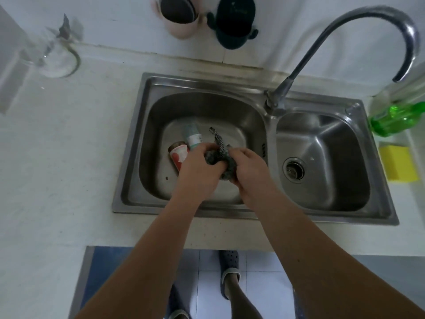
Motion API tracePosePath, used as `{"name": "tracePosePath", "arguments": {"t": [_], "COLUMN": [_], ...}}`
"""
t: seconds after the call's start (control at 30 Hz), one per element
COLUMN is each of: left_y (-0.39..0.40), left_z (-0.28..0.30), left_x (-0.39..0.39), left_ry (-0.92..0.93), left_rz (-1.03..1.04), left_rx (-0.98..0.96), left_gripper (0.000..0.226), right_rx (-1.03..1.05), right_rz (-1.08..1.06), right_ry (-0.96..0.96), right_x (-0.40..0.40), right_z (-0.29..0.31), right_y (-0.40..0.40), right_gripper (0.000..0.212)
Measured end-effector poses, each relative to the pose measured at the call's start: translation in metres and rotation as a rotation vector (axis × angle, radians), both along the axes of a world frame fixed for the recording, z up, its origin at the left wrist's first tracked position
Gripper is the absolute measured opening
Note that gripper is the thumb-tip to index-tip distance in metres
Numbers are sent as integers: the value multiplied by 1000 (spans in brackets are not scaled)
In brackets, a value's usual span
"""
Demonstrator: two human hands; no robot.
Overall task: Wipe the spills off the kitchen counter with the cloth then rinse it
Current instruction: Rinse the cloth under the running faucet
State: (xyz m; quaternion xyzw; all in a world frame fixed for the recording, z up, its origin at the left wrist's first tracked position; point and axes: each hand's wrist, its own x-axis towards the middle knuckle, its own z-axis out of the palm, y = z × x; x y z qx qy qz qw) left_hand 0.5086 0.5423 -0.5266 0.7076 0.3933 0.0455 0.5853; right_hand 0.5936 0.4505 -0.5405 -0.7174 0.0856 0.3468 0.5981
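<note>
A grey-green checked cloth [219, 153] is bunched up over the left basin of the steel double sink [138, 125]. My left hand [199, 171] grips its left side and my right hand [250, 171] grips its right side, fingers curled round it. A strip of the cloth sticks up behind the hands. The curved tap [358, 35] arches to the right, its spout out over the right counter, and no water is seen running. The pale counter [69, 157] lies to the left of the sink.
Two small paper cups [184, 146] lie on their sides in the left basin. The right basin has a drain [294, 169]. A green bottle [395, 118] and a yellow sponge [399, 162] sit at the right; a glass jug [56, 54] stands at the back left. Two holders [207, 19] hang on the wall.
</note>
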Motion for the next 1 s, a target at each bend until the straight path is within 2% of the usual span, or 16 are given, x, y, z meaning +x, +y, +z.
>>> {"name": "tracePosePath", "arguments": {"t": [0.17,0.27,0.4,0.5,0.6,0.7,0.77,0.83,0.9,0.97,1.0], "left_y": [-19,-38,-69,-84,-90,-89,-89,-91,-94,-97,-98], "left_z": [6,9,13,14,14,16,16,18,21,24,25], "left_x": [26,43,72,86,95,101,105,109,115,122,124], "left_ry": [33,48,54,83,110,111,97,82,68,59,54], "left_rz": [24,-14,-20,-51,-40,59,115,127,125,125,131], "left_rx": [28,32,-31,-32,-10,-35,-94,-133,-155,-163,-166], "left_gripper": [25,25,24,22,18,14,12,12,12,14,15], "right_rx": [19,26,-6,-50,-64,-121,-153,-180,-116,-28,12], "right_rz": [57,28,-14,-44,6,104,50,-131,-309,-341,-314], "right_ry": [40,26,5,-31,-33,-101,-183,-336,-477,-564,-600], "right_x": [23,38,63,79,89,100,114,134,160,184,191], "right_z": [11,17,24,25,30,38,45,57,75,94,102], "right_y": [-24,-42,-76,-97,-106,-106,-109,-118,-129,-136,-135], "right_gripper": [13,5,11,4,13,5,12,26,43,58,54]}}
